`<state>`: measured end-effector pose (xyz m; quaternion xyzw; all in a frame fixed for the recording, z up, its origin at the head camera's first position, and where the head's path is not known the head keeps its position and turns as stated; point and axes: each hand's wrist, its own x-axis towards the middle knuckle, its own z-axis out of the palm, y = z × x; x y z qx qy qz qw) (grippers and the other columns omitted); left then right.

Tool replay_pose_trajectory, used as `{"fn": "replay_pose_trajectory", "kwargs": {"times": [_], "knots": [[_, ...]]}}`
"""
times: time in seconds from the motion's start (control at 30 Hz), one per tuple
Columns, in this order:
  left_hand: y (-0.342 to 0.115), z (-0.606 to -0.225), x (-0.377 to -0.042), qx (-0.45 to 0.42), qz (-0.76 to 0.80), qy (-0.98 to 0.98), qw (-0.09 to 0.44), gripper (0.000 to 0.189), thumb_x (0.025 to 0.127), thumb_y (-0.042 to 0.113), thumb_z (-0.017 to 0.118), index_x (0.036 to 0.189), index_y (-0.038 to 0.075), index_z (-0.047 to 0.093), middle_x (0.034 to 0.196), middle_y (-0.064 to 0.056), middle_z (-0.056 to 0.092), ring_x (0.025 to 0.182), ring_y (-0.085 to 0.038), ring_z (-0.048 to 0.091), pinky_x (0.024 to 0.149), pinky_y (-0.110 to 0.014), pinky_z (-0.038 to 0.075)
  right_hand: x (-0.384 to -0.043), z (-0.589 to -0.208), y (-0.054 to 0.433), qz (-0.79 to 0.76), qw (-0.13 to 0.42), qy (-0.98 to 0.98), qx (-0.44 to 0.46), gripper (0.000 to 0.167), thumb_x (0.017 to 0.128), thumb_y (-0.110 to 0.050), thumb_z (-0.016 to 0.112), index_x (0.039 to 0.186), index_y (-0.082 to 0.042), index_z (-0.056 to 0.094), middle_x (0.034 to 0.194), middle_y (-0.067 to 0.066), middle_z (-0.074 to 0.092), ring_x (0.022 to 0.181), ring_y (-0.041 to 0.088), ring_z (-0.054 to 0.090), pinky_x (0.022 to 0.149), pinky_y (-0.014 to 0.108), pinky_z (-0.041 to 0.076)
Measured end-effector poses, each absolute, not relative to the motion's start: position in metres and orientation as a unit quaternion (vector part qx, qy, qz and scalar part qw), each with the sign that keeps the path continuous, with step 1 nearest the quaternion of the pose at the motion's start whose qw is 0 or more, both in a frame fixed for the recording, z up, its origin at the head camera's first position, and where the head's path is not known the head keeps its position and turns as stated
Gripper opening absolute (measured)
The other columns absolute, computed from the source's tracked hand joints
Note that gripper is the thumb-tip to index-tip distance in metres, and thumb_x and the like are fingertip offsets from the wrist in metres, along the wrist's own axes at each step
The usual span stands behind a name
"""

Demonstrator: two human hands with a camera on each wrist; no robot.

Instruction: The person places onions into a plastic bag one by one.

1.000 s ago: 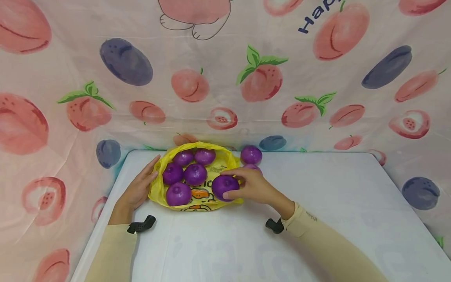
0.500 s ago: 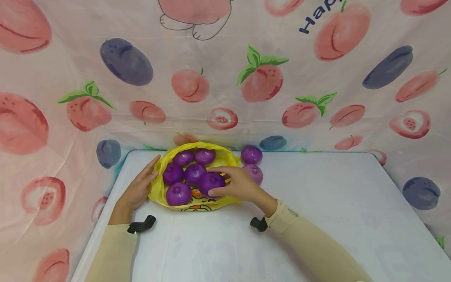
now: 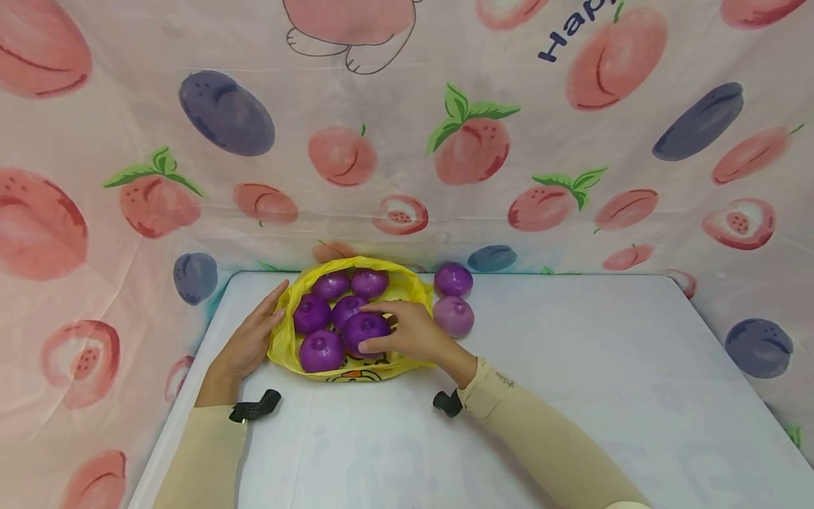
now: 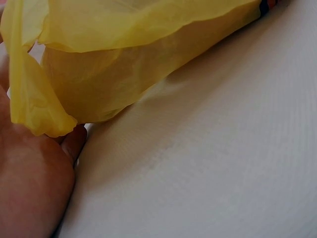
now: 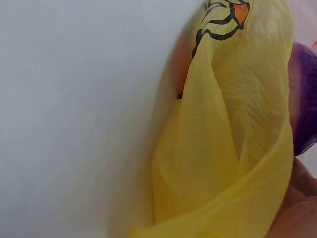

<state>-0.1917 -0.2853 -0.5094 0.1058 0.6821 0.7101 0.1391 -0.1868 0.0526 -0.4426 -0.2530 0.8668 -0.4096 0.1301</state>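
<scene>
A yellow plastic bag (image 3: 407, 357) lies on the table with its mouth spread wide, a printed cartoon showing inside. Several shiny purple onions (image 3: 322, 350) sit in it. Over the middle of the bag my right hand (image 3: 410, 331) grips another purple onion (image 3: 367, 334), thumb in front and fingers behind. This onion overlaps one beneath or behind it, so contact between them is unclear. My left hand (image 3: 251, 338) rests against the bag's left side with fingers extended. In the left wrist view the yellow bag (image 4: 114, 74) hides most of that hand's fingers.
Just right of the bag, two more purple onions stand on the table, a darker one (image 3: 453, 280) at the back and a paler one (image 3: 453, 317) in front. The white table (image 3: 572, 353) meets a fruit-printed cloth (image 3: 407, 141) behind.
My right hand has moved left with the onion, from the bag's right edge to its middle. The paler onion outside is now uncovered. My left hand has stayed still.
</scene>
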Motion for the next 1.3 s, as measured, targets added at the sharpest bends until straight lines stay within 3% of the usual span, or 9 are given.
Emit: {"fn": "replay_pose_trajectory", "kwargs": {"times": [0.27, 0.83, 1.03, 1.3], "knots": [[-0.285, -0.510, -0.191, 0.109, 0.711, 0.680, 0.139, 0.062, 0.110, 0.033, 0.044, 0.165, 0.030, 0.016, 0.174, -0.005, 0.004, 0.156, -0.019, 0.013, 0.107, -0.006, 0.034, -0.190, -0.448, 0.048, -0.415, 0.136, 0.864, -0.249, 0.066, 0.082, -0.047, 0.084, 0.141, -0.025, 0.063, 0.137, 0.001, 0.065, 0.113, 0.020, 0.067, 0.096, 0.032, 0.057], [-0.285, -0.509, -0.191, 0.112, 0.716, 0.675, 0.136, 0.065, 0.110, 0.032, 0.043, 0.166, 0.023, 0.012, 0.173, -0.005, 0.007, 0.151, -0.009, 0.021, 0.107, -0.007, 0.036, -0.193, -0.459, 0.042, -0.416, 0.149, 0.866, -0.233, 0.067, 0.081, -0.048, 0.085, 0.140, -0.027, 0.063, 0.136, -0.001, 0.065, 0.106, 0.015, 0.066, 0.093, 0.028, 0.056], [-0.285, -0.507, -0.190, 0.104, 0.715, 0.678, 0.136, 0.065, 0.110, 0.032, 0.044, 0.166, 0.024, 0.012, 0.173, -0.006, 0.007, 0.152, -0.012, 0.019, 0.106, -0.007, 0.036, -0.194, -0.461, 0.042, -0.416, 0.157, 0.865, -0.231, 0.067, 0.080, -0.046, 0.086, 0.139, -0.026, 0.064, 0.136, -0.001, 0.065, 0.107, 0.016, 0.066, 0.092, 0.029, 0.057], [-0.284, -0.506, -0.191, 0.100, 0.710, 0.683, 0.137, 0.066, 0.110, 0.034, 0.045, 0.166, 0.024, 0.012, 0.173, -0.007, 0.005, 0.156, -0.022, 0.012, 0.106, -0.006, 0.035, -0.194, -0.466, 0.041, -0.392, 0.157, 0.873, -0.243, 0.065, 0.081, -0.046, 0.085, 0.138, -0.023, 0.065, 0.138, -0.001, 0.066, 0.119, 0.019, 0.061, 0.101, 0.035, 0.054]]}}
